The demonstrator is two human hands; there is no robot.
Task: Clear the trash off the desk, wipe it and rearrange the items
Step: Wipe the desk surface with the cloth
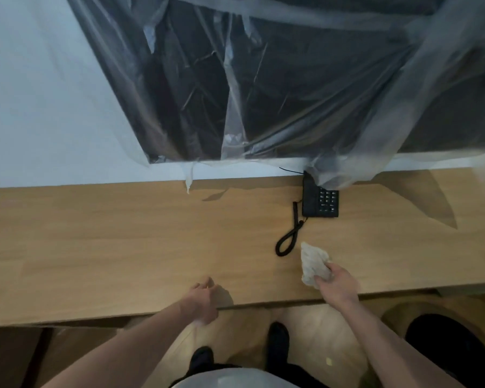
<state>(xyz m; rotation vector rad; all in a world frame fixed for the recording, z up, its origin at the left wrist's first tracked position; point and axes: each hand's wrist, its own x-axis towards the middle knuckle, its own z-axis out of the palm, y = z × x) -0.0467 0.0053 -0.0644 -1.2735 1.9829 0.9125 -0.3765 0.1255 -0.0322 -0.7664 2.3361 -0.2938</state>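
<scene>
Right hand: the right hand (337,284) grips a crumpled pale cloth (313,263), fingers curled round its near end, the rest lying on the desk (123,242) near the front edge.
Left hand: the left hand (205,301) sits at the desk's front edge, fingers curled over the lip; whether it pinches anything I cannot tell.
Desk: a bare wooden top for the most part; no loose trash shows on it, so the step in hand looks like wiping.
Phone: a black phone (320,201) stands toward the back, right of centre, its top partly under hanging plastic.
Cord: the coiled cord (289,239) loops forward from the phone and ends just beside the far tip of the cloth.
Plastic sheet: clear plastic sheet (263,79) drapes over a dark panel on the wall, its lower folds reaching the desk behind the phone.
Risk, cord: a wipe swept leftward or away could snag the loop and drag the phone or pull its handset off.
Risk, plastic: a far stroke could catch the hanging folds and tug the sheet down.
Risk, coverage: the phone's footprint likely stays dusty unless it is lifted first.
</scene>
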